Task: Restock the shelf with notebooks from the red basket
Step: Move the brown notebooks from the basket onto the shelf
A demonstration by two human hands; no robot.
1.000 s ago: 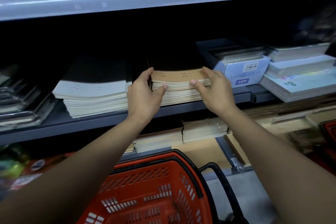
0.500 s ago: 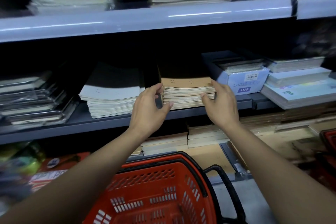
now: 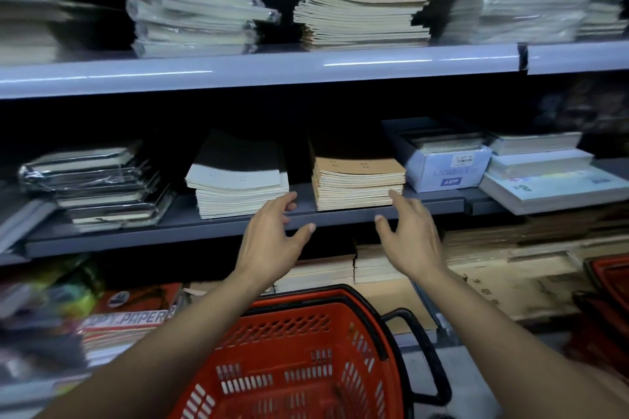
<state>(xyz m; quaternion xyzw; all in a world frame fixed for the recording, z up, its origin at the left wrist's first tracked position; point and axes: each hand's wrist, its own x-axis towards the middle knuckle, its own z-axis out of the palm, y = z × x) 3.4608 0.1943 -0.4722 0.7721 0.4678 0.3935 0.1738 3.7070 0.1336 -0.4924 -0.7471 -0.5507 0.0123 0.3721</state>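
Observation:
A stack of brown-covered notebooks [image 3: 359, 180] lies on the middle shelf [image 3: 211, 226]. My left hand [image 3: 272, 235] hovers just below and left of the stack, fingers relaxed, holding nothing. My right hand [image 3: 410, 235] hovers at the stack's lower right corner, fingers spread, also holding nothing. Neither hand touches the stack. The red basket [image 3: 299, 360] stands below my arms; the part of its inside that shows holds no notebooks.
A white-covered notebook stack [image 3: 238, 185] lies left of the brown one, wrapped packs [image 3: 98, 187] further left. A blue-white box [image 3: 446, 165] and flat stacks [image 3: 551, 180] sit to the right. The upper shelf [image 3: 272, 66] carries more stacks. A second red basket [image 3: 609, 275] shows at right.
Both hands have let go of the brown stack and drawn back toward me. The camera has tilted up, showing the upper shelf.

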